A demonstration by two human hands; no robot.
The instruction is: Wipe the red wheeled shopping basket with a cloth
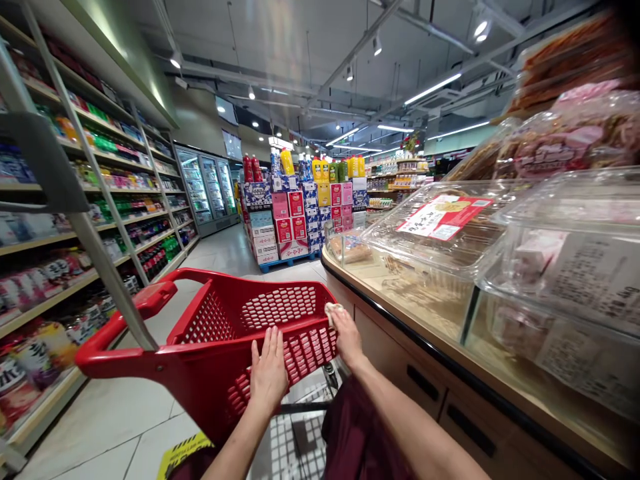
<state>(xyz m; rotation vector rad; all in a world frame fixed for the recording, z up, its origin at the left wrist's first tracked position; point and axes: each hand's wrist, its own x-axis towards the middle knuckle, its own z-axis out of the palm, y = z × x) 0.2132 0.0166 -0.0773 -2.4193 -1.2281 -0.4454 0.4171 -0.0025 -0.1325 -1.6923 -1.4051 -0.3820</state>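
A red plastic shopping cart basket with perforated walls stands in front of me, its handle at the left. My left hand lies flat on its near side, fingers stretched out over the upper edge, holding nothing. At the basket's right front corner, my right hand presses a whitish cloth against the red rim. Most of the cloth is hidden under the fingers. Below the basket shows the cart's grey lower grid rack.
Close on the right runs a wooden display counter with clear food boxes. Stocked shelves line the left. Ahead, stacked drink cartons stand on a blue pallet. A metal pole with a grey grip crosses the left side.
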